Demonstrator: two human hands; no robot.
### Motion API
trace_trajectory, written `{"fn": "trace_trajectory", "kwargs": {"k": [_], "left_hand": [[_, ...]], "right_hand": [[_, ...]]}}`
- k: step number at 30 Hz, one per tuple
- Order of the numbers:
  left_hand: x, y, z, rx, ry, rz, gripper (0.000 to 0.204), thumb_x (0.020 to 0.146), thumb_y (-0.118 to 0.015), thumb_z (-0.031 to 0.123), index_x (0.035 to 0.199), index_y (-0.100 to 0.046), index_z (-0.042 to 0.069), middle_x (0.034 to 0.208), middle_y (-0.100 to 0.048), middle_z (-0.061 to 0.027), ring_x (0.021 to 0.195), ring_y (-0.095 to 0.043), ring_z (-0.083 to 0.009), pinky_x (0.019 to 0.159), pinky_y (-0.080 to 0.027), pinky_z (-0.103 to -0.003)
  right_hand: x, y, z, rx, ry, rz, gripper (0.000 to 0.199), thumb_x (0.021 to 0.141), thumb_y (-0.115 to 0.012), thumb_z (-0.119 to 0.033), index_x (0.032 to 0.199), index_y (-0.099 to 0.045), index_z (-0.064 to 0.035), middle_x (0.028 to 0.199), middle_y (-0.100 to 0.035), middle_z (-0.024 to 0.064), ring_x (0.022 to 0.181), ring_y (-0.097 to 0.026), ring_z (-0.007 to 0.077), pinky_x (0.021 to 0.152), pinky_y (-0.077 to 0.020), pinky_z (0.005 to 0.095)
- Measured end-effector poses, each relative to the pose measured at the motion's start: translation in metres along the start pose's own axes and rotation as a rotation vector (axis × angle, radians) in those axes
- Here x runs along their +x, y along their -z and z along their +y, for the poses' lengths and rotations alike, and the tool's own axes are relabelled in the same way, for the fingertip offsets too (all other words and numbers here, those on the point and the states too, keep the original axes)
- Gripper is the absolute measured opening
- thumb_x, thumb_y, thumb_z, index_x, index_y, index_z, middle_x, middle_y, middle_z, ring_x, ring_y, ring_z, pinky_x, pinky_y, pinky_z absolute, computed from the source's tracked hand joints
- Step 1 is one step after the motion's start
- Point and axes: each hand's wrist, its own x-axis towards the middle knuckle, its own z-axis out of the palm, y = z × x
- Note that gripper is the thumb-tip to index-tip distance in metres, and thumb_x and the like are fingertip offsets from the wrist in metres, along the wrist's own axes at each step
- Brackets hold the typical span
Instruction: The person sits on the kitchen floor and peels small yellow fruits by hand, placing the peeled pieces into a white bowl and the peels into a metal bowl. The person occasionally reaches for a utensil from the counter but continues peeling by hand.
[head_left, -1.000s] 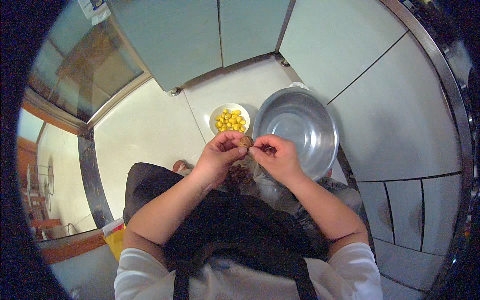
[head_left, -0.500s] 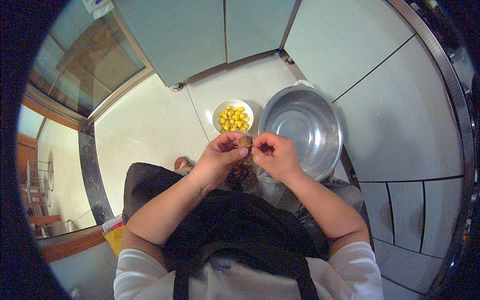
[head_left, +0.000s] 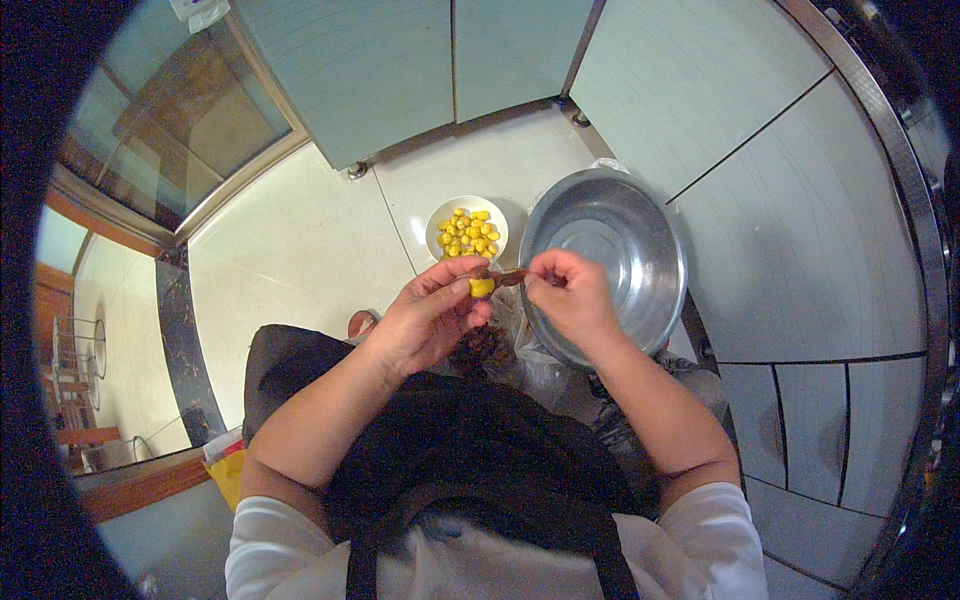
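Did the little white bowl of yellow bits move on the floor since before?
No. The white bowl sits touching the left rim of the metal basin, beside the same floor tile seam. Only the camera shifted slightly.

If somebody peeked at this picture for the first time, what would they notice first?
Most likely the two hands in the middle: the left hand pinches a small yellow kernel, while the right hand pulls a brown shell piece off it. Just beyond them on the pale floor sit a white bowl filled with yellow kernels and, to its right, a big shiny metal basin.
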Motion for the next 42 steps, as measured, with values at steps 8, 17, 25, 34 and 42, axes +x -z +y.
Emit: {"fn": "trace_trajectory", "kwargs": {"k": [8, 17, 25, 34, 42], "left_hand": [[-0.002, 0.006, -0.003, 0.129, -0.052, 0.071, 0.034, 0.075, -0.054, 0.015, 0.106, -0.045, 0.004, 0.097, -0.051, -0.0064, 0.069, -0.051, -0.0158, 0.066, -0.043, -0.026], [-0.001, 0.006, 0.002, -0.044, -0.001, 0.065, 0.027, 0.079, -0.045, 0.005, 0.107, -0.046, 0.003, 0.094, -0.051, -0.0078, 0.073, -0.053, -0.0146, 0.068, -0.046, -0.023], [-0.001, 0.012, 0.002, 0.017, -0.01, 0.049, 0.029, 0.079, -0.046, 0.005, 0.108, -0.045, 0.003, 0.095, -0.051, -0.0073, 0.07, -0.053, -0.0141, 0.067, -0.045, -0.024], [0.001, 0.01, 0.002, 0.038, 0.024, 0.126, 0.031, 0.077, -0.049, 0.006, 0.107, -0.045, 0.003, 0.098, -0.051, -0.0086, 0.076, -0.052, -0.0165, 0.07, -0.043, -0.026], [0.002, 0.008, -0.001, 0.205, 0.048, 0.273, 0.027, 0.075, -0.051, -0.001, 0.101, -0.049, 0.004, 0.095, -0.052, -0.0062, 0.079, -0.051, -0.0142, 0.071, -0.043, -0.024]], "right_hand": [[-0.002, -0.01, 0.009, -0.023, -0.071, -0.019, 0.003, 0.069, -0.054, -0.002, 0.071, -0.052, -0.0007, 0.062, -0.051, -0.0018, 0.055, -0.045, 0.0024, 0.049, -0.0365, 0.0167], [-0.001, -0.019, 0.026, -0.204, -0.119, -0.027, 0.014, 0.065, -0.056, -0.012, 0.071, -0.055, 0.0003, 0.061, -0.056, 0.0063, 0.055, -0.051, 0.0109, 0.052, -0.0418, 0.0247], [-0.004, -0.031, 0.026, -0.347, -0.175, -0.091, 0.019, 0.063, -0.058, -0.018, 0.072, -0.057, -0.001, 0.065, -0.058, 0.0111, 0.059, -0.055, 0.0185, 0.057, -0.0434, 0.0291], [-0.009, -0.052, 0.06, -0.517, -0.052, -0.293, 0.019, 0.066, -0.053, -0.018, 0.079, -0.059, -0.004, 0.073, -0.058, 0.0145, 0.069, -0.057, 0.0265, 0.066, -0.0437, 0.0347], [-0.003, -0.035, 0.033, -0.285, -0.054, -0.103, 0.02, 0.066, -0.054, -0.017, 0.081, -0.058, -0.0044, 0.076, -0.058, 0.0137, 0.066, -0.057, 0.0282, 0.062, -0.0453, 0.0352]]}}
